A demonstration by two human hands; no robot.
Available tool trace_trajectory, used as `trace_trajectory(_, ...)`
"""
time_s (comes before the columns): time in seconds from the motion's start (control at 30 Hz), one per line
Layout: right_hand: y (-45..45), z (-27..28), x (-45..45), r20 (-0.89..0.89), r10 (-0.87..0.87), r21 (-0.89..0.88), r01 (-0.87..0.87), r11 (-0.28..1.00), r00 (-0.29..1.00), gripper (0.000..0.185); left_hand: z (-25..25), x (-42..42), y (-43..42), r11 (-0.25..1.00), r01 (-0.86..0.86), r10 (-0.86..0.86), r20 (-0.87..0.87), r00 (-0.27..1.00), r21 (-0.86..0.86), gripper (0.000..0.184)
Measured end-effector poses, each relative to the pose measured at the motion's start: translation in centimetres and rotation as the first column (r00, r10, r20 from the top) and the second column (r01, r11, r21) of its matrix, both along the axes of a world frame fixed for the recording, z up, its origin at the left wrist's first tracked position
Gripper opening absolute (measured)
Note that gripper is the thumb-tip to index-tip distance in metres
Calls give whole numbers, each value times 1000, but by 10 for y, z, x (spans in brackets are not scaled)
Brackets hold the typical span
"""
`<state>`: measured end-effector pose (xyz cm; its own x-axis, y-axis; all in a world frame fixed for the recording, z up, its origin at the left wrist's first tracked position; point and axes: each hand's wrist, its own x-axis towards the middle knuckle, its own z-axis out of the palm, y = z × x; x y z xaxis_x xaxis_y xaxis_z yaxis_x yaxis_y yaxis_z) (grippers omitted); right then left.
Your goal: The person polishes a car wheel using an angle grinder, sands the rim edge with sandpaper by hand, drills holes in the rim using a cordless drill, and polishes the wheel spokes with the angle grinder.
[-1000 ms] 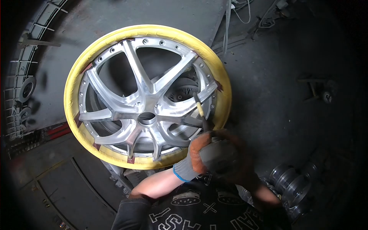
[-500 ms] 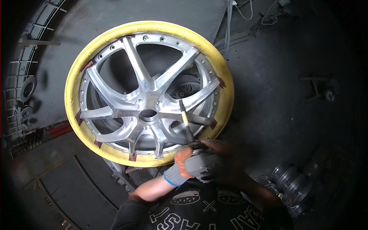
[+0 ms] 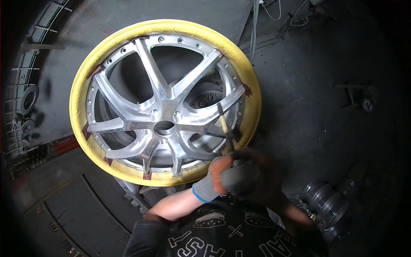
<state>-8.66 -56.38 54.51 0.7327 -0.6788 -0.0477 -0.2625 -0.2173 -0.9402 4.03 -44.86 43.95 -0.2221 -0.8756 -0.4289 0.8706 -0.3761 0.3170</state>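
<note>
A large silver alloy wheel (image 3: 168, 109) lies face up before me, its outer lip wrapped in yellow tape (image 3: 81, 92). Several dark red tape pieces (image 3: 87, 132) sit at the spoke ends. My left hand (image 3: 216, 177), in a grey knit glove with orange coating, is closed around the near side of a grey power tool (image 3: 240, 180), which looks like a narrow belt sander. Its slim arm (image 3: 224, 123), dark with a pale yellow section, reaches over the right-hand spokes; contact cannot be made out. My right hand (image 3: 263, 165), gloved and shadowed, is wrapped around the tool's other side.
Under the wheel is a stand (image 3: 135, 197), partly hidden. Shiny wheel barrels (image 3: 326, 199) are stacked on the floor at lower right. A wire rack (image 3: 21, 90) with discs runs along the left. A cable (image 3: 253, 32) hangs at the top. Another part lies on the right floor (image 3: 357, 96).
Both hands and the tool have moved right and slightly up. The tool's arm has shifted from near the hub toward the right-hand spoke's outer part. The wheel appears marginally shifted in view.
</note>
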Motion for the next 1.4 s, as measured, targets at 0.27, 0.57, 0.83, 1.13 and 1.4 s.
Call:
trace_trajectory(0.27, 16, -5, -4, -14, 110, -29, -110, 993, 994, 68, 16, 13, 18, 991, -84, 116, -379, 918, 100, 32)
trace_trajectory(0.57, -8, 4, -10, 65, -14, 37, 11, 999, 998, 65, 33, 4, -40, 879, 38, 263, 549, 793, -475, 23)
trace_trajectory(0.83, 4, -4, -16, -7, 52, -147, -53, 988, 999, 48, 22, 0, -2, 991, -110, 133, -382, 914, 82, 23)
trace_trajectory(1.13, -6, 3, -17, 125, -79, -22, 82, 996, 989, 65, 21, -15, -34, 987, -147, 156, -489, 858, 58, 23)
trace_trajectory(1.4, 5, -15, -12, 10, 85, -79, -84, 993, 996, 62, 14, -3, 7, 972, -191, 236, -625, 744, 139, 24)
